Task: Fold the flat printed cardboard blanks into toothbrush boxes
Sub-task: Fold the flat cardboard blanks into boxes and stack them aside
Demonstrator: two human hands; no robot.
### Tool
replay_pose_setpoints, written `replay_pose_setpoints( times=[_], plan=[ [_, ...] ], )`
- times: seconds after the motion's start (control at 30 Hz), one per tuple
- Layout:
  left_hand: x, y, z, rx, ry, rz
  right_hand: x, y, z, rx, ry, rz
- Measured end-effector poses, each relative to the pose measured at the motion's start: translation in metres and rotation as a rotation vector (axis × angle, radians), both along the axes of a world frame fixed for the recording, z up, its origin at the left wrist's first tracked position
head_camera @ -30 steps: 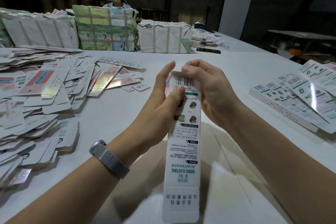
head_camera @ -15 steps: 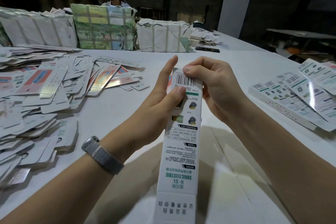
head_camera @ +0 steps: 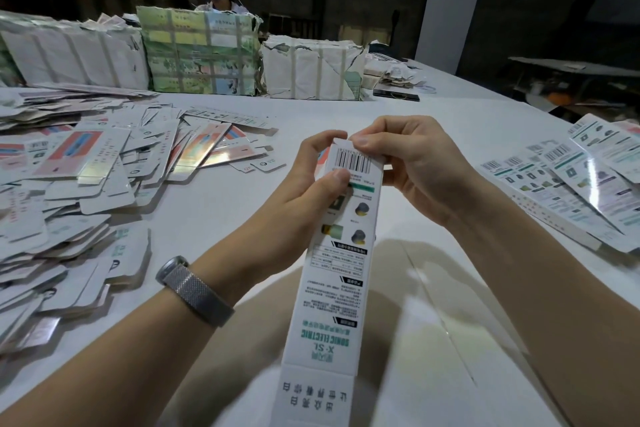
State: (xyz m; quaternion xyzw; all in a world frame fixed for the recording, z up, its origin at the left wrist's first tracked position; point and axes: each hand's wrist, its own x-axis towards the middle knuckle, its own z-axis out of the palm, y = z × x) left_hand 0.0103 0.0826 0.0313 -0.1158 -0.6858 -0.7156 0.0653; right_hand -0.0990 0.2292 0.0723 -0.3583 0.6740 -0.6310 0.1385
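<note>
Toothbrush box (head_camera: pixel 341 255), at frame centre, is pinched by the left hand (head_camera: pixel 304 198) below its barcode, seemingly for steadiness. Its far-end flap is gripped by the right hand (head_camera: pixel 412 163), probably for tucking.

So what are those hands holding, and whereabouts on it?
Both hands hold one long printed box at its far end by the barcode: left hand on the side, right hand pinching the top flap.

Your white table (head_camera: pixel 346 114): flat blanks heap (head_camera: pixel 69 184) at left, folded boxes (head_camera: pixel 571 191) at right, wrapped bundles (head_camera: pixel 201 52) along far edge.
</note>
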Motion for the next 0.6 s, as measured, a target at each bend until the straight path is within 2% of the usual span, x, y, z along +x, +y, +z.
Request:
replay_pose_setpoints(
  times=[0.23,0.43,0.6],
  plan=[
    [0.001,-0.002,0.002,0.09,-0.047,-0.095,-0.005,0.011,0.006,0.021,-0.069,0.139],
    [0.0,-0.013,0.005,0.128,-0.104,-0.216,-0.004,0.007,0.002,0.029,-0.016,0.109],
    [0.0,-0.009,0.002,0.092,-0.063,-0.155,-0.003,0.004,0.0,0.016,0.035,0.063]
  ],
)
